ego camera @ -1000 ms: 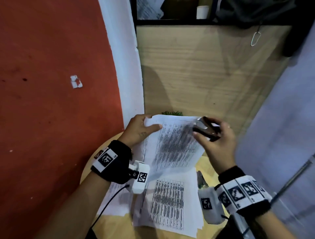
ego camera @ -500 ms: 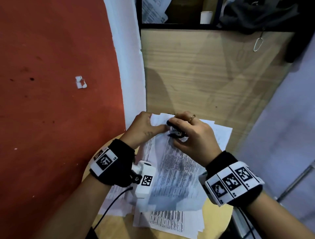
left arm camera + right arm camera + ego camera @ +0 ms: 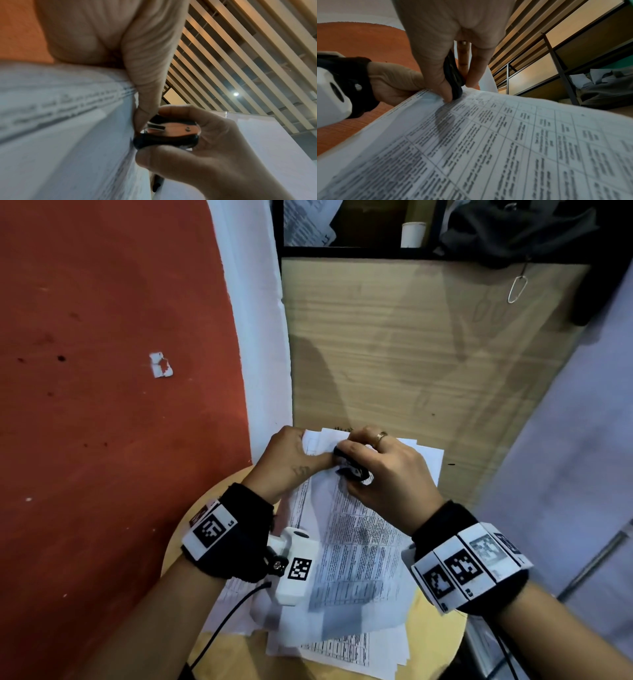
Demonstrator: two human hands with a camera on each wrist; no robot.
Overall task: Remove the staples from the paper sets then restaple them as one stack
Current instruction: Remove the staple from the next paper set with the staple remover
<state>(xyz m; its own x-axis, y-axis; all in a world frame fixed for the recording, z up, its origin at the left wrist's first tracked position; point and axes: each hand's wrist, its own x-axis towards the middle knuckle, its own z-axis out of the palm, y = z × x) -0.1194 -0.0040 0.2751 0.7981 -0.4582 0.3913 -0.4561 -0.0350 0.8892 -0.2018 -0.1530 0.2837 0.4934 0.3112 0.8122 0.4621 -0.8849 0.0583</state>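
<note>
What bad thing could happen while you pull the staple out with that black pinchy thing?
The left hand pinches the paper set right beside the staple remover held by the right hand, so a slip might nip the thumb. The corner is bent up, so it could tear. The loose sheets hang past the round table edge and might slide off.

Papers lie on the round table, between the wall at left and the cabinet behind.

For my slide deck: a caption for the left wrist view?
Right hand pinches staple remover at the paper set's corner.
</note>
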